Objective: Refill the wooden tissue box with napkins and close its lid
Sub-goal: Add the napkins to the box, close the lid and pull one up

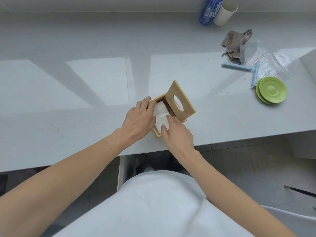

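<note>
A light wooden tissue box (157, 135) stands near the front edge of the pale counter. Its lid (180, 101), with an oval slot, is raised upright on the box's right side. A stack of white napkins (160, 117) lies inside the box. My left hand (139, 118) rests over the box's left rim, fingers on the napkins' left edge. My right hand (177, 134) presses its fingertips on the near right part of the napkins. Both hands cover part of the stack and the box's near walls.
At the right of the counter (85, 82) lie two stacked green saucers (271, 90), blue bag clips (239, 67), clear zip bags (266, 60) and a grey rag (236, 43). A blue bottle (209, 11) and a cream cup (225, 12) stand at the back.
</note>
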